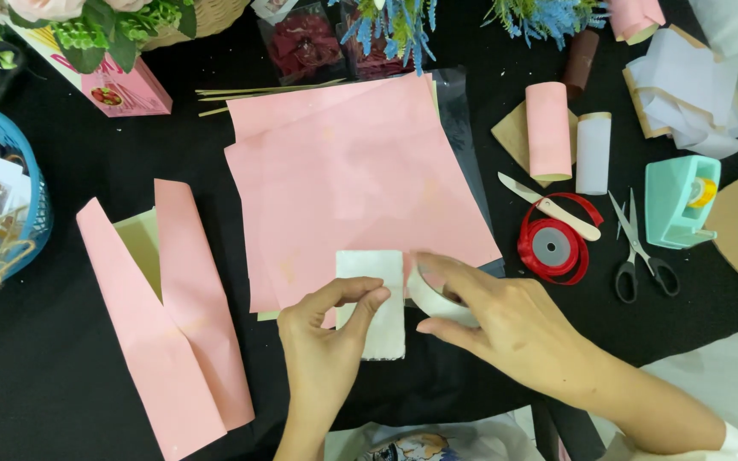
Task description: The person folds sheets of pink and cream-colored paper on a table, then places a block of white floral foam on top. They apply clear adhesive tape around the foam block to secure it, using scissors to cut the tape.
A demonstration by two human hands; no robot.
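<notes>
Both hands are down at the near edge of the big pink paper sheet (352, 188). The left hand (322, 341) pinches the white strip (373, 303) between thumb and fingertips, pressing it where it overlaps that sheet's near edge. The right hand (506, 320) is closed around a white tape roll (437, 299), touching the strip's right side; most of the roll is hidden under the fingers.

Left of the pink sheet lies a folded pink paper piece (172, 324) with a pale green lining showing. Beyond the sheet's far left corner leans a pink box (125, 90) with a small red picture, half covered by flowers; its label is too small to make out. Beyond the far edge sit clear packets of dark red petals (305, 43), cut off by the frame.

Right of the sheet stand a pink roll (548, 128) and a white roll (593, 154), then a red ribbon spool (553, 248) with a knife (548, 205) across it, scissors (638, 252), and a mint tape dispenser (681, 201). Far left, a blue basket (40, 196) is only partly in view.

Everything rests on a black cloth table (61, 376); the room beyond stays out of sight.
</notes>
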